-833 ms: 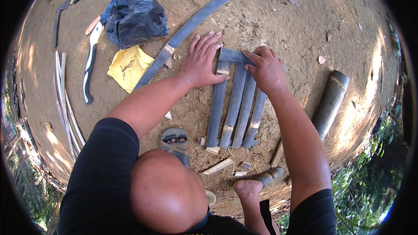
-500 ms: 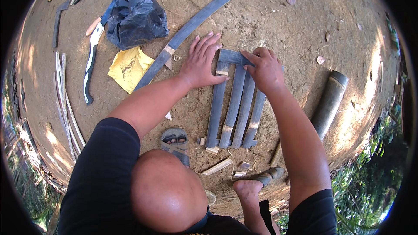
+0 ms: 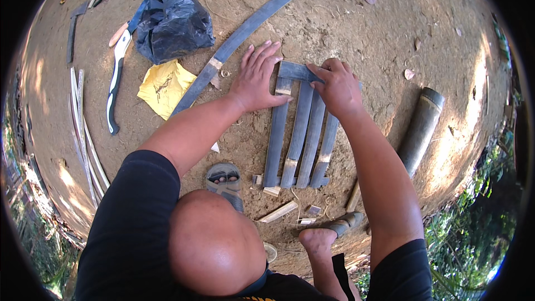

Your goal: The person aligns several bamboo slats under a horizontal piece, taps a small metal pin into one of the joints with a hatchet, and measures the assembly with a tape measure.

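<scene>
Several dark bamboo slats [image 3: 304, 128] lie side by side on the ground. A short bamboo crosspiece [image 3: 294, 71] lies across their far ends. At their near ends, another strip [image 3: 257, 180] sticks out from beneath. My left hand [image 3: 256, 81] rests at the far left corner, fingers spread, its thumb touching the leftmost slat. My right hand [image 3: 339, 88] is on the right part of the crosspiece, thumb and fingers closed on it and hiding its end. Left of the slats, a long curved bamboo strip [image 3: 245, 32] lies on the soil.
A black plastic bag [image 3: 174, 22], a yellow sheet [image 3: 164, 88] and a white-and-black tool handle [image 3: 116, 83] lie to the left. Thin strips [image 3: 82, 128] lie further left. A bamboo tube [image 3: 422, 131] is at right. Offcuts [image 3: 278, 212] lie by my sandalled feet.
</scene>
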Action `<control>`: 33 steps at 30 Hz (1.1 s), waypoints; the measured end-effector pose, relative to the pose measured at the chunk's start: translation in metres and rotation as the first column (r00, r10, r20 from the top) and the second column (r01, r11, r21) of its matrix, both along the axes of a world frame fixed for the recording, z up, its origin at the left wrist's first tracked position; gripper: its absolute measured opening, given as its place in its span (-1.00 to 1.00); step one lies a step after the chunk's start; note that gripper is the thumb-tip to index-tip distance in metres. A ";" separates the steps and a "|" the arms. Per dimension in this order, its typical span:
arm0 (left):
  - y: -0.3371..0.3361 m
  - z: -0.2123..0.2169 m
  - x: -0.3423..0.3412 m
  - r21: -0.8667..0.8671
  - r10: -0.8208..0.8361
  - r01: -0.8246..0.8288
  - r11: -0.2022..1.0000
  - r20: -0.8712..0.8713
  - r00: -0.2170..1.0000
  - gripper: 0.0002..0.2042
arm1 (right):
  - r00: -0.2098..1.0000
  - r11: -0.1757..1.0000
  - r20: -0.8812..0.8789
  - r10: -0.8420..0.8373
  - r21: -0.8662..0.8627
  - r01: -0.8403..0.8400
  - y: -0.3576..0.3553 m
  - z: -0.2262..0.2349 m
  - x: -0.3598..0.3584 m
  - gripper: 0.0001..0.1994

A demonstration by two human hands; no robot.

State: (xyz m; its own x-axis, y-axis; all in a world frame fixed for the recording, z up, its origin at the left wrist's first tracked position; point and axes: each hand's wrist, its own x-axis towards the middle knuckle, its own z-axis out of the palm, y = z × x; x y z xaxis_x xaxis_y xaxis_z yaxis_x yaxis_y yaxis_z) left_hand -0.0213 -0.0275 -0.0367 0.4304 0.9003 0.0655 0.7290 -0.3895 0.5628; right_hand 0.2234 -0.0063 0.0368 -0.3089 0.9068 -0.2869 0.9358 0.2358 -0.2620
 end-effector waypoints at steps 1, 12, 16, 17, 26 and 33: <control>0.000 0.000 0.000 0.003 0.000 0.000 1.000 -0.001 1.000 -0.06 | 1.000 1.000 0.003 0.002 0.008 -0.002 0.000 0.000 0.000 -0.52; -0.001 0.001 -0.001 -0.013 -0.001 0.001 1.000 -0.016 1.000 -0.04 | 0.999 0.994 0.041 -0.021 -0.102 0.025 0.002 0.001 -0.002 -0.52; -0.002 0.000 0.000 -0.001 0.001 -0.001 1.000 -0.013 1.000 -0.03 | 0.999 0.997 0.038 -0.015 -0.075 0.018 0.002 0.001 -0.001 -0.51; -0.002 0.000 0.000 0.003 0.002 -0.002 1.000 -0.021 1.000 -0.03 | 0.999 0.997 0.036 -0.013 -0.069 0.016 0.001 0.000 -0.001 -0.51; -0.001 -0.003 0.003 0.021 0.001 0.000 1.000 -0.060 0.998 -0.04 | 1.000 1.000 0.019 0.013 0.014 -0.013 0.000 0.000 0.000 -0.48; 0.000 0.000 0.004 -0.051 -0.019 0.011 0.999 -0.170 0.985 -0.01 | 1.000 1.000 0.028 0.007 0.018 -0.008 -0.002 -0.003 0.000 -0.49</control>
